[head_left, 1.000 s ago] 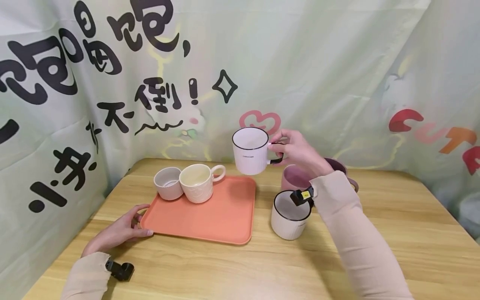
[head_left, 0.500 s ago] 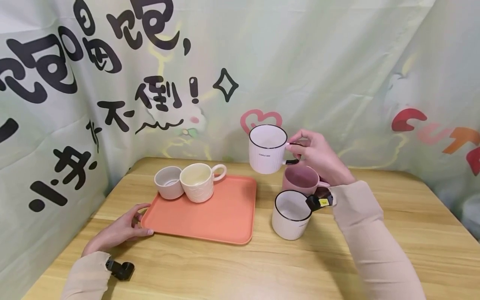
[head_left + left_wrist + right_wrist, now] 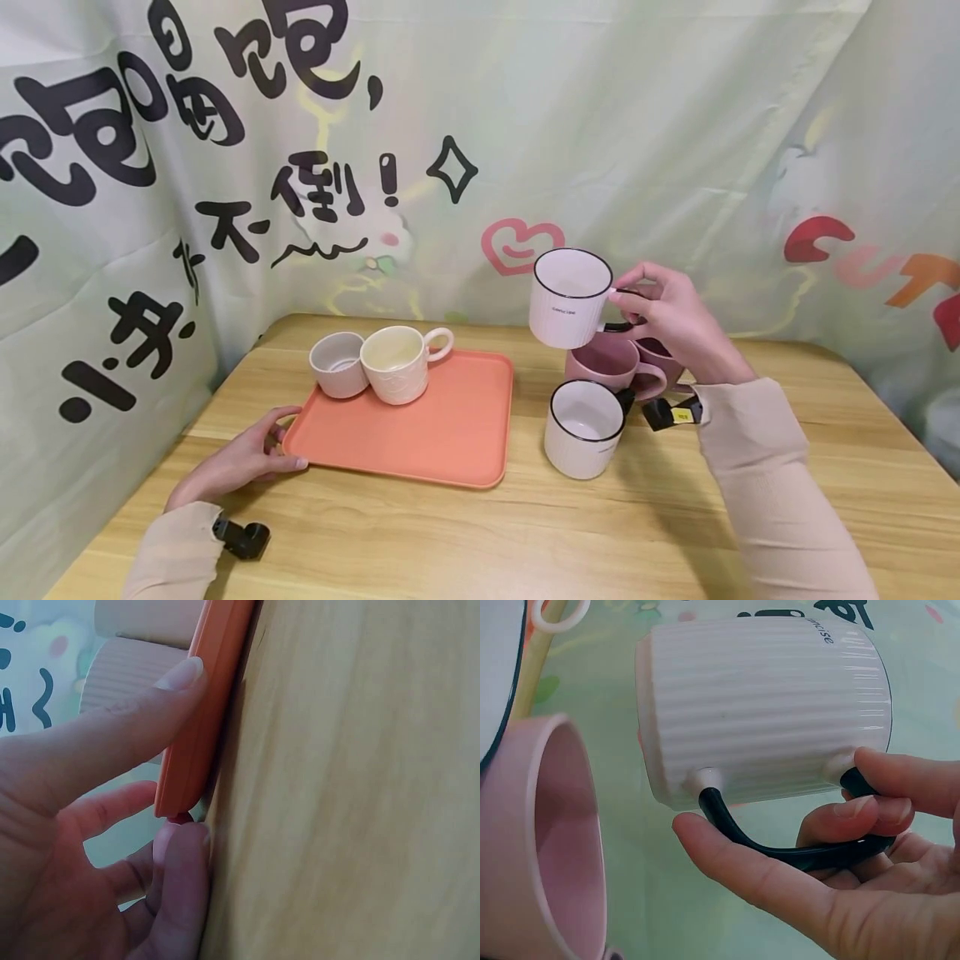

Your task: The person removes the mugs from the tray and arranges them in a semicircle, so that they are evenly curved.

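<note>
My right hand [image 3: 669, 310] grips the black handle [image 3: 802, 853] of a white ribbed mug [image 3: 567, 304] with a dark rim. It holds this mug upright in the air, overlapping the rim of a pink mug [image 3: 603, 360] in the head view. In front of the pink mug stands a second white mug [image 3: 581, 446] with a black rim. My left hand [image 3: 243, 458] holds the near left corner of an orange tray [image 3: 420, 442], thumb on its side and fingers curled at the corner. A grey cup [image 3: 339, 371] and a cream mug [image 3: 393, 371] stand side by side on the tray's far left part.
Another darker pink mug [image 3: 660, 357] stands behind the right hand, partly hidden by it. All rests on a wooden table [image 3: 420, 542]. A printed cloth [image 3: 637, 125] hangs along the table's back and left sides.
My right hand has carried the white mug to the right, from beside the tray's far right corner to over the pink mug. The left hand and tray have stayed put.
</note>
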Tool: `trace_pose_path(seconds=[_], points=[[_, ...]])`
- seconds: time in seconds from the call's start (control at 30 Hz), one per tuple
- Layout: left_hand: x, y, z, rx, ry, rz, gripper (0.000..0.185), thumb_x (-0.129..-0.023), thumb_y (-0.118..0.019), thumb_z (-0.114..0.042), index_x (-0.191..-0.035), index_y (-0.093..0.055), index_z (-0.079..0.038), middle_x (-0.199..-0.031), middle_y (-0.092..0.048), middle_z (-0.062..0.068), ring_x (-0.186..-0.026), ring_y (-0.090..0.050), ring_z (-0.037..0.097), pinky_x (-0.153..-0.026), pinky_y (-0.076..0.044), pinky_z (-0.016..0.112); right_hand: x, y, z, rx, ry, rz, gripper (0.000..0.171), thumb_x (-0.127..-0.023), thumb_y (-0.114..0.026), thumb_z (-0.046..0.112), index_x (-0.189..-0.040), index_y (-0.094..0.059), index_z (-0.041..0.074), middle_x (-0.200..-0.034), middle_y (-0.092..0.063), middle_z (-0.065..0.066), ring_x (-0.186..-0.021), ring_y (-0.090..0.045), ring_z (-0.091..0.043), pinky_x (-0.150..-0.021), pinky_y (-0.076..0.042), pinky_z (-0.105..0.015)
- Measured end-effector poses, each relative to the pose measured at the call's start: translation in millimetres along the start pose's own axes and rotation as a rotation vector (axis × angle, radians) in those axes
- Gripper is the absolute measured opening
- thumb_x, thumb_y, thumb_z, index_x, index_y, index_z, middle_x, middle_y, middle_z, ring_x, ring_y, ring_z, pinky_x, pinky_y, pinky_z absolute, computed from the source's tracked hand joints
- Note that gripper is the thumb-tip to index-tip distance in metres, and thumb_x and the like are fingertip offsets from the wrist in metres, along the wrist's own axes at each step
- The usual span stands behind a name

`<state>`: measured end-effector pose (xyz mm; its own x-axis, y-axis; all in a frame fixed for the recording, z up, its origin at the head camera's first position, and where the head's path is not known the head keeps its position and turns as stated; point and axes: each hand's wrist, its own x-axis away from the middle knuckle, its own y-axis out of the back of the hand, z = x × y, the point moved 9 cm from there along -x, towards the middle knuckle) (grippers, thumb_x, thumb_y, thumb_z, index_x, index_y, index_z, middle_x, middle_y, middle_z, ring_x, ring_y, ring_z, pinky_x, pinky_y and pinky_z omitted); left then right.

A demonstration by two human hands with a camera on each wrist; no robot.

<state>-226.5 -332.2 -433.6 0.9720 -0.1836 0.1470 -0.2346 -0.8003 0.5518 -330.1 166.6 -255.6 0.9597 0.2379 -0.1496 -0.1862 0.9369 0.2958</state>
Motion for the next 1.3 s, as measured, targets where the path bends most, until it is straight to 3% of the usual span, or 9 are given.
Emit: trace_pose_path(seconds=[0.23,0.4,0.63,0.83,1.0,1.2,1.3], points=[[0.3,-0.2,1.4,0.006,-0.015,-0.002,0.09,-0.088,-0.08,-0.011,-0.153,-0.02,0.008,-0.102,-0.05,0.014,-0.072,-0.049,0.017,-0.059,-0.046,0.027,6,11,-3,-0.055,0.009,-0.016,0.017,-0.1,-0.063,0.004,-0.112,-0.053,-0.002,-0.074,-0.051,-0.004,-0.071,-0.049,-0.015,-0.073,-0.059,-0.039],[-0.1,-0.5,2.3,0.014,-0.003,-0.001,0.09,-0.088,-0.08,-0.013,-0.153,-0.02,0.007,-0.103,-0.05,0.015,-0.075,-0.05,0.018,-0.06,-0.047,0.027,13,23,-6,-0.074,-0.004,-0.033,0.015,-0.099,-0.064,0.004,-0.11,-0.054,0.001,-0.076,-0.055,-0.001,-0.071,-0.05,-0.013,-0.067,-0.059,-0.032],[1.1,1.5,1.8,0.011,-0.021,-0.003,0.089,-0.089,-0.08,-0.012,-0.152,-0.021,0.008,-0.104,-0.051,0.015,-0.075,-0.051,0.017,-0.061,-0.047,0.027,21,42,-8,0.051,0.015,-0.088,0.01,-0.101,-0.064,0.011,-0.109,-0.059,0.008,-0.085,-0.065,0.005,-0.075,-0.057,-0.011,-0.062,-0.055,-0.025],[1.4,1.1,1.1,0.028,-0.012,0.002,0.089,-0.089,-0.079,-0.011,-0.152,-0.019,0.008,-0.105,-0.051,0.016,-0.079,-0.052,0.02,-0.062,-0.048,0.028,30,56,-12,-0.144,0.053,-0.094,0.007,-0.098,-0.066,0.002,-0.1,-0.065,0.01,-0.088,-0.07,0.004,-0.074,-0.064,-0.011,-0.061,-0.056,-0.026],[0.5,-0.8,1.4,0.044,0.003,0.012,0.089,-0.09,-0.078,-0.01,-0.152,-0.018,0.009,-0.107,-0.051,0.017,-0.085,-0.053,0.022,-0.066,-0.05,0.029,37,70,-17,-0.222,0.062,-0.112,0.007,-0.096,-0.068,0.003,-0.099,-0.066,0.009,-0.092,-0.071,0.003,-0.075,-0.067,-0.012,-0.063,-0.058,-0.029],[0.4,0.2,-0.1,0.03,-0.01,0.01,0.089,-0.09,-0.079,-0.01,-0.152,-0.018,0.008,-0.105,-0.05,0.016,-0.081,-0.052,0.021,-0.063,-0.049,0.028,44,85,-20,-0.359,0.092,-0.129,0.011,-0.095,-0.066,-0.005,-0.098,-0.068,0.005,-0.088,-0.063,-0.003,-0.074,-0.056,-0.013,-0.064,-0.059,-0.037],[0.3,0.1,-0.4,0.027,-0.015,0.014,0.09,-0.09,-0.079,-0.011,-0.152,-0.017,0.008,-0.105,-0.05,0.016,-0.083,-0.052,0.022,-0.064,-0.049,0.029,48,92,-23,-0.375,0.089,-0.145,0.012,-0.096,-0.065,-0.006,-0.097,-0.068,0.005,-0.083,-0.061,-0.003,-0.072,-0.053,-0.014,-0.063,-0.059,-0.035]])
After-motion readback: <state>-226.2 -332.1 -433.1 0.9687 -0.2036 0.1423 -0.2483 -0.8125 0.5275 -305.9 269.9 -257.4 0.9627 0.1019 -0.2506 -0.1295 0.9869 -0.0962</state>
